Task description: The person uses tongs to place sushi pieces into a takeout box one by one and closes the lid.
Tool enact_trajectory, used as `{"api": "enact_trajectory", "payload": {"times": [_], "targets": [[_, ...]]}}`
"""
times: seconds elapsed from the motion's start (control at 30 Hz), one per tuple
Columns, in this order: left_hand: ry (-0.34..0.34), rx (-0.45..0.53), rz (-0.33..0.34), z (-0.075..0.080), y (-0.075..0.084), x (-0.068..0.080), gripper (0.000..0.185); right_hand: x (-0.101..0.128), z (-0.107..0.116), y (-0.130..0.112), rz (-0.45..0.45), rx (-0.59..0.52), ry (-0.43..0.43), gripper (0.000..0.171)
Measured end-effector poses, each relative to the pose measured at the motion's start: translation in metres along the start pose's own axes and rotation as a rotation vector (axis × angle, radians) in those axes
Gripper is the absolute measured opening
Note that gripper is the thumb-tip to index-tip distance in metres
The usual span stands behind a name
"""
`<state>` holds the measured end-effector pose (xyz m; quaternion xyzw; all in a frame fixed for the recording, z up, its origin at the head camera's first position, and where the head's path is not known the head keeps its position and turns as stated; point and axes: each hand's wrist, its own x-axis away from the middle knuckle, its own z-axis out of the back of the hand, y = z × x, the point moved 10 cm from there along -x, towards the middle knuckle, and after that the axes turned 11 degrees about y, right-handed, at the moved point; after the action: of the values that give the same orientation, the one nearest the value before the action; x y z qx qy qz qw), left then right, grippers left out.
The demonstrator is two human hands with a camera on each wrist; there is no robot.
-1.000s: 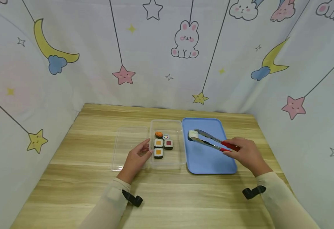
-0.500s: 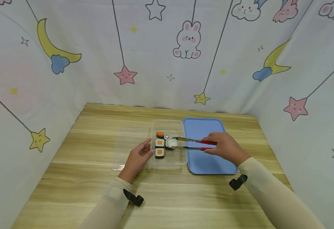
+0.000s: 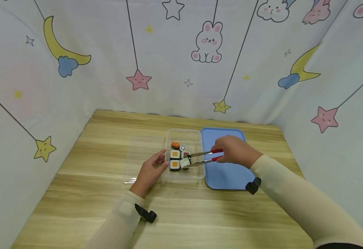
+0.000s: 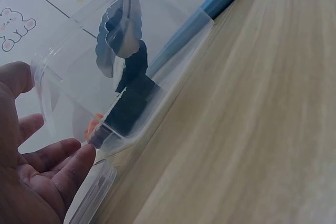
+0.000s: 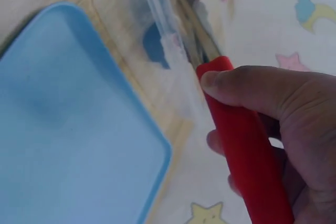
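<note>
My right hand (image 3: pixel 235 150) grips the red handles (image 5: pixel 239 135) of a pair of metal tongs (image 3: pixel 200 153). Between the tips is a white-topped sushi piece (image 3: pixel 184 163), low inside the clear plastic box (image 3: pixel 197 176), beside a yellow-centred sushi roll (image 3: pixel 174 165). Also in the box are another yellow-centred roll (image 3: pixel 174 154), a partly hidden red-centred roll (image 3: pixel 185 153), an orange-topped piece (image 3: pixel 175 145) and a small round roll (image 3: pixel 183 147). My left hand (image 3: pixel 148 171) rests its spread fingers against the box's left wall, thumb and fingers apart.
A blue tray (image 3: pixel 226 178) stands right of the box, under my right hand. Left of the box lies a clear lid (image 3: pixel 142 152), partly behind my left hand. A patterned white curtain (image 3: pixel 169 97) hangs around the wooden table (image 3: pixel 181 214).
The tongs have carried the white-topped sushi piece from the blue tray leftward into the box, then slightly toward the front. My left hand has stayed at the box's left side.
</note>
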<state>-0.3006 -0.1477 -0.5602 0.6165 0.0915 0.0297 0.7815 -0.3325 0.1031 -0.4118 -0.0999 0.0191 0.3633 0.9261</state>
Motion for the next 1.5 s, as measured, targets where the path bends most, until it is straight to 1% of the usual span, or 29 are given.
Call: {"api": "enact_trajectory", "payload": {"times": [0.23, 0.53, 0.7, 0.77, 0.83, 0.9, 1.0, 1.1, 1.17, 1.23, 1.3, 1.37, 1.5], "targets": [[-0.005, -0.005, -0.004, -0.002, 0.000, 0.000, 0.054, -0.011, 0.002, -0.016, 0.026, 0.126, -0.073, 0.026], [-0.002, -0.016, -0.009, -0.004, 0.004, 0.001, 0.055, -0.013, 0.003, -0.025, 0.031, 0.192, -0.102, 0.026], [-0.009, -0.016, -0.009, -0.005, 0.005, 0.002, 0.055, -0.008, 0.004, -0.021, 0.034, 0.166, -0.076, 0.025], [-0.013, -0.016, -0.006, -0.006, 0.004, 0.002, 0.056, -0.003, 0.008, -0.017, 0.026, 0.125, -0.043, 0.028], [-0.014, -0.015, -0.003, -0.007, 0.004, 0.002, 0.056, 0.004, 0.015, -0.008, -0.002, 0.060, 0.003, 0.031], [-0.013, -0.017, -0.005, -0.007, 0.004, 0.002, 0.056, 0.014, 0.023, 0.005, -0.058, -0.004, 0.063, 0.037], [-0.011, -0.018, -0.005, -0.007, 0.005, 0.002, 0.056, 0.036, 0.033, 0.035, -0.205, -0.099, 0.175, 0.047], [-0.015, -0.024, -0.008, -0.007, 0.005, 0.001, 0.056, 0.068, 0.039, 0.070, -0.379, -0.172, 0.309, 0.053], [-0.017, -0.025, -0.006, -0.007, 0.005, 0.001, 0.056, 0.092, 0.037, 0.092, -0.479, -0.216, 0.394, 0.055], [-0.014, -0.031, -0.008, -0.005, 0.005, 0.002, 0.056, 0.115, 0.032, 0.113, -0.573, -0.234, 0.462, 0.057], [-0.009, -0.037, -0.012, -0.004, 0.005, 0.002, 0.056, 0.138, 0.021, 0.132, -0.661, -0.247, 0.506, 0.060], [0.001, -0.041, -0.009, -0.002, 0.005, 0.002, 0.056, 0.160, 0.007, 0.150, -0.745, -0.250, 0.535, 0.065], [0.006, -0.038, -0.008, -0.001, 0.005, 0.003, 0.056, 0.198, -0.023, 0.182, -0.888, -0.230, 0.565, 0.063]]}}
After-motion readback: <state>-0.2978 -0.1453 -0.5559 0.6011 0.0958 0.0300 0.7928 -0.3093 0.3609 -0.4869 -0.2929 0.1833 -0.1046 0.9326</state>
